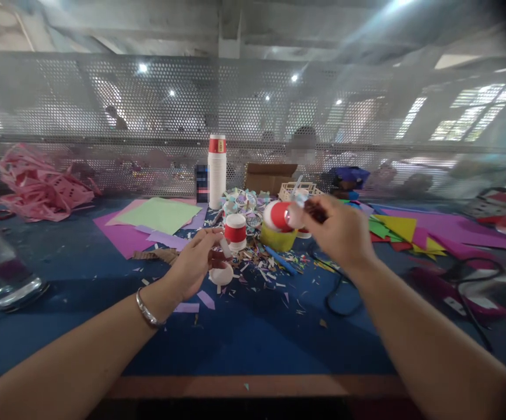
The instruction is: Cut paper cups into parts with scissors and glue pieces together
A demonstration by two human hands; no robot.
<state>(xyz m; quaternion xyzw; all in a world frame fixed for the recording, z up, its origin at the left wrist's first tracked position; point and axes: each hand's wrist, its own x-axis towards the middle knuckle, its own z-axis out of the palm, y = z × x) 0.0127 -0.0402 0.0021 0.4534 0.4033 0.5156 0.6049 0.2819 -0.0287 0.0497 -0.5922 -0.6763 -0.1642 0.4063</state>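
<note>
No text, label or number is legible.

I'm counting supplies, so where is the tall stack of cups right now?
In the head view, the tall stack of cups stands left of centre, towards the back of the blue table, just right of the dark screen.

Blue-topped table (253,344), brownish front edge; on it: pink plastic heap (45,186) back left; clear vessel (3,271) near left; green sheet (161,211) over purple ones; tall cup stack (217,181); red-and-white cup (235,232) upright; paper scraps (264,269) mid-table; blue tool (281,261); black cable; coloured paper (463,229) right; far-right magenta item too blurred to name
</note>
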